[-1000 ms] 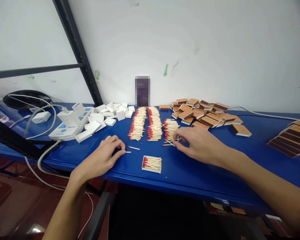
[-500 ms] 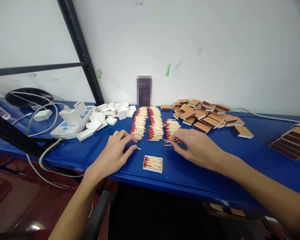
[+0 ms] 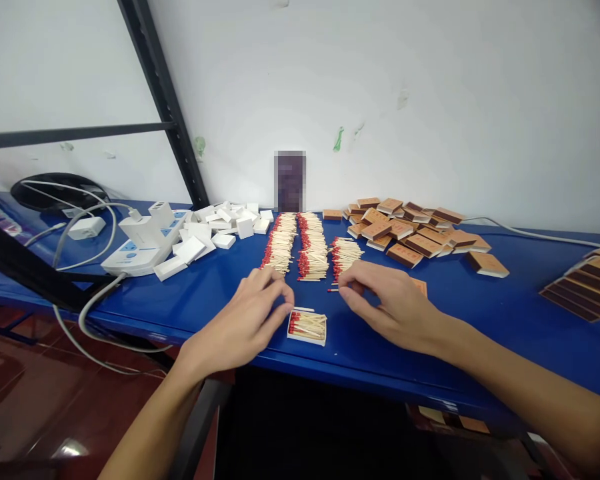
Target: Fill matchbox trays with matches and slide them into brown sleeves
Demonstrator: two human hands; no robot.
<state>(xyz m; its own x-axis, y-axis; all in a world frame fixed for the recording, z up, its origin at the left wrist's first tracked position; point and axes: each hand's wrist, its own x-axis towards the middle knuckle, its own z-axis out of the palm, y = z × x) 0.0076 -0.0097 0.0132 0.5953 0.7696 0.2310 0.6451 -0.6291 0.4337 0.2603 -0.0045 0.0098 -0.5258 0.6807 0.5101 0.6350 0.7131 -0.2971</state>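
Observation:
A small white tray [image 3: 307, 327] filled with red-tipped matches lies near the front edge of the blue table [image 3: 480, 313]. My left hand [image 3: 247, 317] rests just left of it, fingers curled into a pinch over a loose match at the tray's top left corner. My right hand [image 3: 390, 300] lies to the right, fingertips pinched on loose matches [image 3: 334, 289] below the rightmost of three match rows [image 3: 311, 250]. A brown box sleeve [image 3: 420, 285] peeks out behind that hand.
A heap of white inner trays [image 3: 215, 230] and a white power strip [image 3: 140, 247] with cables sit at the left. Brown matchbox sleeves [image 3: 410, 230] are piled at the right, more stacked at the far right [image 3: 585, 283]. A black frame post [image 3: 165, 107] slants at the left.
My left hand has slid right along the table, from the loose matches to the tray's left side. My right hand drew slightly nearer, still at the loose matches.

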